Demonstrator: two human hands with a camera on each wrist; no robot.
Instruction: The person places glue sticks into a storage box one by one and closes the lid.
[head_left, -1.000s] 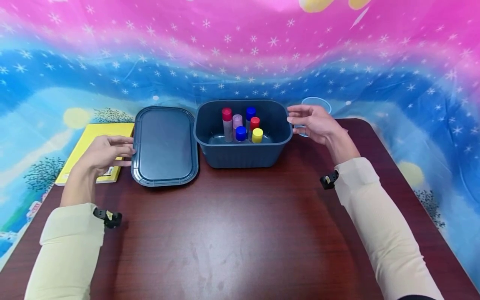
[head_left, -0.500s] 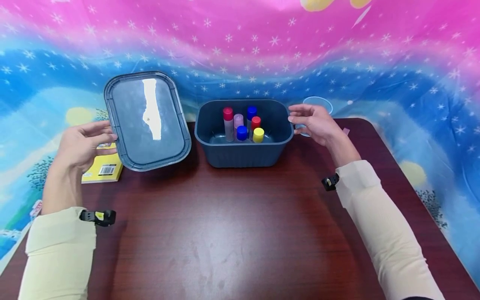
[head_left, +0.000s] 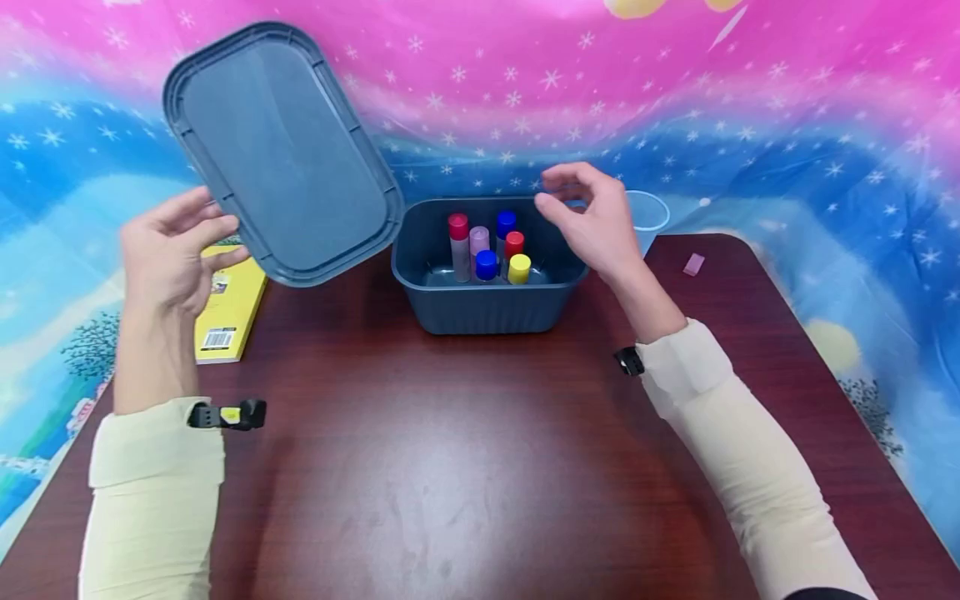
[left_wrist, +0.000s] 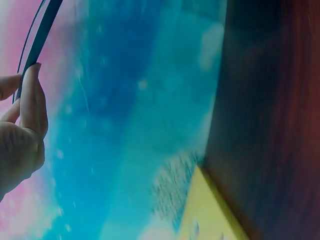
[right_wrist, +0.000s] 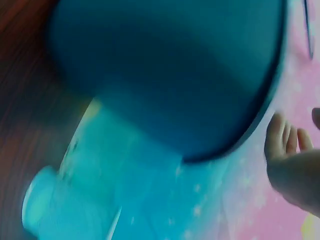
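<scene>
My left hand [head_left: 168, 250] pinches the long edge of a dark grey-blue lid [head_left: 292, 158], held up and tilted at the left of the head view. In the left wrist view the lid [left_wrist: 42, 32] appears edge-on between thumb and fingers. A matching deep bin [head_left: 487, 312] stands at the back of the table. Inside it several capped tubes stand upright, among them a red-capped tube [head_left: 459, 242], a blue-capped one [head_left: 506, 223] and a yellow-capped one [head_left: 519, 269]. My right hand [head_left: 596, 217], fingers loosely bent and holding nothing, hovers over the bin's right end.
A yellow book [head_left: 232, 312] lies on the table at the left, partly behind my left hand. Behind my right hand stands a light blue cup [head_left: 647, 212], partly hidden. A small pink block [head_left: 693, 265] rests near the back right corner. A patterned cloth [head_left: 480, 100] hangs behind.
My left hand has lifted the lid off the table and tilted it up, uncovering more tabletop. My right hand has left the bin's right rim and moved up and left above it.
</scene>
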